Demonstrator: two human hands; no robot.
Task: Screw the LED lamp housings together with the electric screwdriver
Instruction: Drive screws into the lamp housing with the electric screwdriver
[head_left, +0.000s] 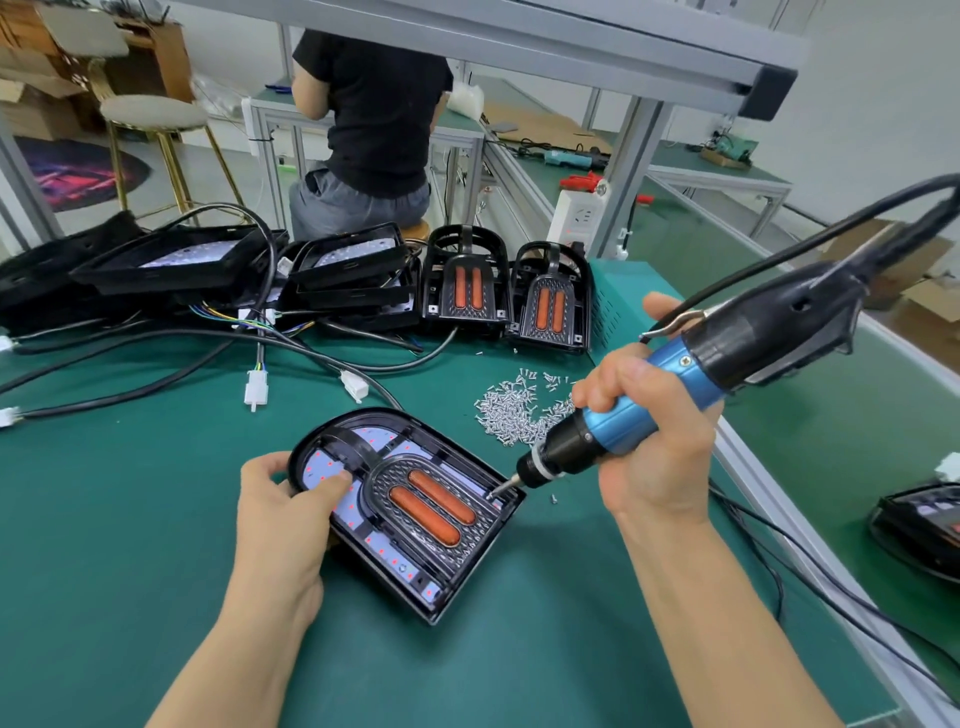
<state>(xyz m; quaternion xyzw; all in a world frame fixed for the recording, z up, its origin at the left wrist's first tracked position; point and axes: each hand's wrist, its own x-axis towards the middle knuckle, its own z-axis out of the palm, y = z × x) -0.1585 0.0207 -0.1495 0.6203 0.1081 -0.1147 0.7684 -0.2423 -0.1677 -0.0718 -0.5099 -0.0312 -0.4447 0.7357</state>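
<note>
A black D-shaped LED lamp housing (415, 525) with two orange strips lies flat on the green mat in front of me. My left hand (283, 514) holds its rounded left end, thumb pressing on the inside. My right hand (654, 441) grips the blue and black electric screwdriver (670, 395), tilted down to the left. Its bit tip touches the housing's far right corner, at a screw hole. A pile of small silver screws (514, 410) lies just behind the housing. One loose screw (555, 500) lies by the corner.
Two more housings (506, 291) stand at the back, next to stacked black frames (208, 270) with tangled cables and white connectors (257, 387). Another lamp (919, 525) sits at the right edge. A person in black sits at the bench behind. The screwdriver's cord arcs off to the right.
</note>
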